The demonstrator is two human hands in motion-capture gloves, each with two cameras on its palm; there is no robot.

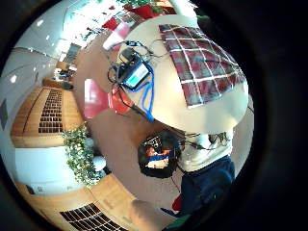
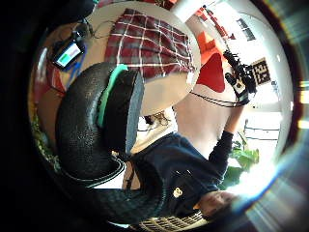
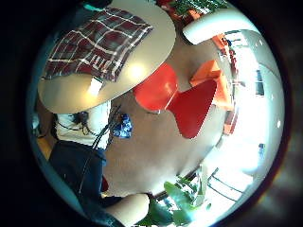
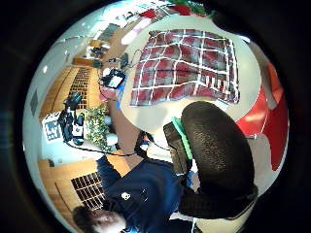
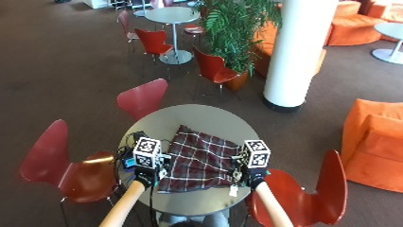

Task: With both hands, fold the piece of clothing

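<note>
Over the round desk (image 5: 189, 118) now, with the plaid garment (image 5: 198, 161) lying flat on it, red and grey checks, near edge close to the rim on the person's side. Small white tag (image 5: 233, 190) poking out at that near edge.

Left hand (image 5: 144, 178) up in the air above the garment's left side, grip released, nothing in it, fingers relaxed. Right hand (image 5: 254, 179) raised likewise over the right side, grip also released and holding nothing. Both well clear of the fabric, as seen from the palm views looking down on the whole cloth.

Beside the garment's left edge, a small screen device (image 5: 129, 161) with a blue cable (image 1: 149, 96) trailing across the desk.

Risks, judging from here: taking unmatched corners and getting a skewed fold. Dragging the cloth toward the near rim and losing it over the edge. Catching the cable with the left hand or a lifted hem and pulling the device along. Watch that tag too; could end up folded out.
</note>
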